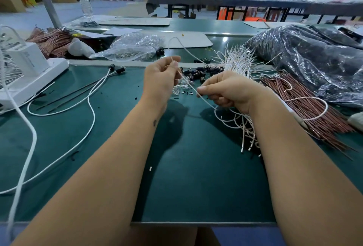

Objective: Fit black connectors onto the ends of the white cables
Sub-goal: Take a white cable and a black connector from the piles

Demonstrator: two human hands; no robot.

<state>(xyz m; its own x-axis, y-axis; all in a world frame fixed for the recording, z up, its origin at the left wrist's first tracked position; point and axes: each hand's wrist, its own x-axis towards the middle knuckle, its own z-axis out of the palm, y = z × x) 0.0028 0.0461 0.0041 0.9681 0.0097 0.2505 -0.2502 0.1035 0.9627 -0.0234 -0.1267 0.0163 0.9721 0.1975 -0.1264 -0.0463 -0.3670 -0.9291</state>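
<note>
My left hand (160, 77) and right hand (225, 90) both pinch one white cable (188, 83); black connectors (198, 73) lie just beyond. Keep it taut and the tip exposed.

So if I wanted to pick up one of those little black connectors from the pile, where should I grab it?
Probably pinch one at the near edge of the black connectors pile, across its round sides, coming down from above. They are short, stubby cylinders lying loose on the green table, so finger and thumb fit on opposite sides. The near edge keeps you away from the white cables behind.
</note>
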